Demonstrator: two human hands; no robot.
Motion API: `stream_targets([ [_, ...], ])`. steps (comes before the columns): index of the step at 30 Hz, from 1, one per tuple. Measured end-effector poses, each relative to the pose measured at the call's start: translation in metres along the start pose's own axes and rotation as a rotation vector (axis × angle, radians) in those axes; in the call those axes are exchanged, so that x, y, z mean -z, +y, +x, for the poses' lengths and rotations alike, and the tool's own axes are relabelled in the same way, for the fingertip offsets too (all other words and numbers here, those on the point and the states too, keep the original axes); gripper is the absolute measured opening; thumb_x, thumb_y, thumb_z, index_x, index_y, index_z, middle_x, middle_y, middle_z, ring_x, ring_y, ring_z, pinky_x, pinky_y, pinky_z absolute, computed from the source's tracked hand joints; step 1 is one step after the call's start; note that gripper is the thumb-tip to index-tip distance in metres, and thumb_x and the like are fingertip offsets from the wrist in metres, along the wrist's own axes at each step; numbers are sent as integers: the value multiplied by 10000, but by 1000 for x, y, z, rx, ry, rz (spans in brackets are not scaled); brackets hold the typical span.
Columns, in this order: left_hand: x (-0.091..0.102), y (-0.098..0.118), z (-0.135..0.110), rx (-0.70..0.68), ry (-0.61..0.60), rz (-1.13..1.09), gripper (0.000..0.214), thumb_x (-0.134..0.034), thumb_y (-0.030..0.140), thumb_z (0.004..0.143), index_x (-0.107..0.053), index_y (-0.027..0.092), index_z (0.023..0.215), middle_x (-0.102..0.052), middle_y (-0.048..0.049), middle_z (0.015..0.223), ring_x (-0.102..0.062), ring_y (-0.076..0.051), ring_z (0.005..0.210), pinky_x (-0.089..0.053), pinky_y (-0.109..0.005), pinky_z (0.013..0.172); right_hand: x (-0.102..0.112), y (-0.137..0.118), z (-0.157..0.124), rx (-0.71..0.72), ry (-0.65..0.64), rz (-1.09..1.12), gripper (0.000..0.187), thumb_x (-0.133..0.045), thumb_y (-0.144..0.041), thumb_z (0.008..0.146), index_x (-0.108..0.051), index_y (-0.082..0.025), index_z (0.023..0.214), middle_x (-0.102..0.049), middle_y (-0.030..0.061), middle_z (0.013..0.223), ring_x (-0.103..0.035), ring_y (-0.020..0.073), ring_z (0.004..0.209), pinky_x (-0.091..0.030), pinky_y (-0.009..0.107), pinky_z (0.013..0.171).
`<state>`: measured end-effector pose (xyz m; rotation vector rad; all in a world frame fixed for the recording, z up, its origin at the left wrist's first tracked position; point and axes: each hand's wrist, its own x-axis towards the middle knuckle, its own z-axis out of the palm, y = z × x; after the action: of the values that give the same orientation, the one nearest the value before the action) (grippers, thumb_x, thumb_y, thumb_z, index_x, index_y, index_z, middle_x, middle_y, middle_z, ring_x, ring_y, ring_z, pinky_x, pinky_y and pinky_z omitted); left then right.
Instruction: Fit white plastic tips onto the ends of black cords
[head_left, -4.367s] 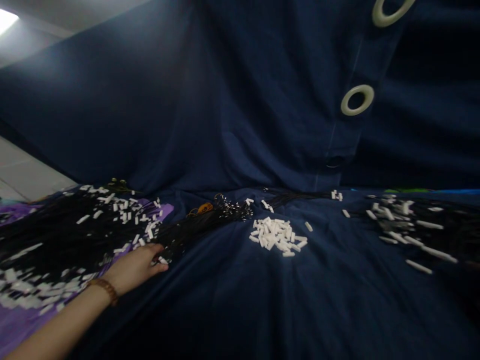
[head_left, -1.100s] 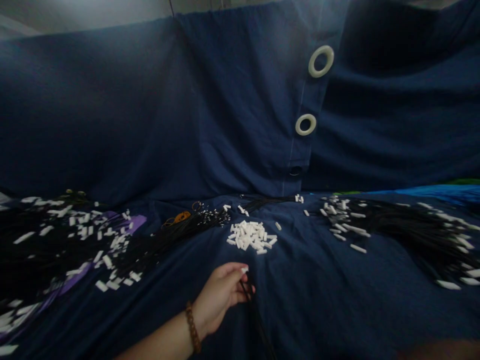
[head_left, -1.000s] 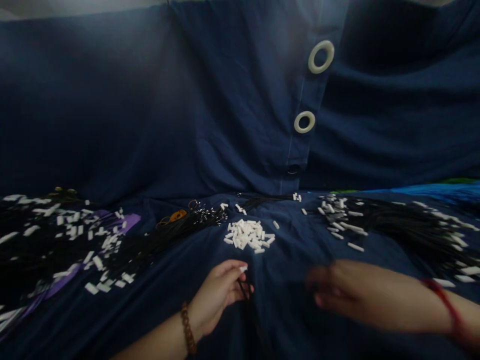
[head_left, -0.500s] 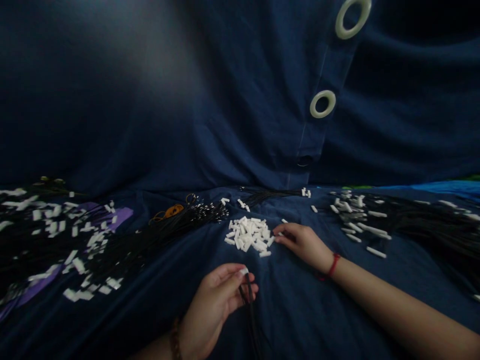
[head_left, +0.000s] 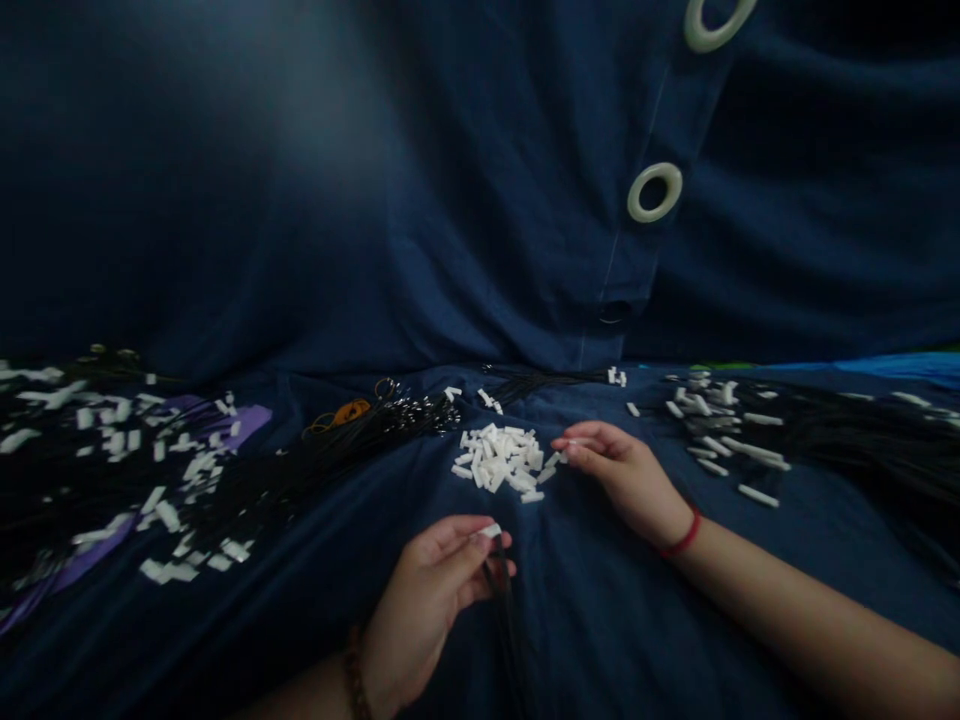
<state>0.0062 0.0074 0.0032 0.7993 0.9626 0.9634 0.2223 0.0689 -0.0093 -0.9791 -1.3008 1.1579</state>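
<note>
My left hand (head_left: 439, 590) pinches a small white plastic connector (head_left: 491, 531) between thumb and fingers, low in the middle of the head view. Thin black cords (head_left: 510, 640) hang from it across the fingers toward me. Beyond it lies a heap of loose white plastic pieces (head_left: 495, 458) on the dark blue cloth. Just right of the heap, my right hand (head_left: 619, 470) has thumb and forefinger closed together. A small white piece (head_left: 562, 459) shows at its fingertips, partly hidden by them.
On the left, black cords with white connectors (head_left: 161, 510) spread over a purple strip (head_left: 247, 425). A bundle of black cords with shiny ends (head_left: 424, 412) lies beside an orange cord (head_left: 351, 411). More white-ended cords (head_left: 757, 450) lie right. Blue cloth with pale rings (head_left: 655, 192) rises behind.
My right hand has moved slightly right, away from the heap, with its fingertips closed on a white piece. My left hand keeps its grip on the connector. The view has shifted slightly.
</note>
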Motion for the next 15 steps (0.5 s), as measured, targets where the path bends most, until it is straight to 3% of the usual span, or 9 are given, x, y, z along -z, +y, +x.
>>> stream_targets([
  [7, 1, 2, 0, -172, -6, 163, 114, -617, 160, 723, -622, 107, 824, -694, -59, 736, -618, -124, 637, -477, -209, 591, -56, -23, -44, -208, -215, 316, 263, -675, -228, 700, -559, -146, 921, -635, 82, 929, -605, 114, 719, -483, 225, 654],
  [15, 6, -3, 0, -225, -51, 167, 122, -622, 181, 715, -617, 124, 823, -695, -49, 729, -629, -137, 647, -495, -225, 593, -58, -16, -45, -146, -243, 274, 222, -671, -226, 703, -562, -157, 884, -618, 54, 932, -588, 94, 684, -475, 194, 601],
])
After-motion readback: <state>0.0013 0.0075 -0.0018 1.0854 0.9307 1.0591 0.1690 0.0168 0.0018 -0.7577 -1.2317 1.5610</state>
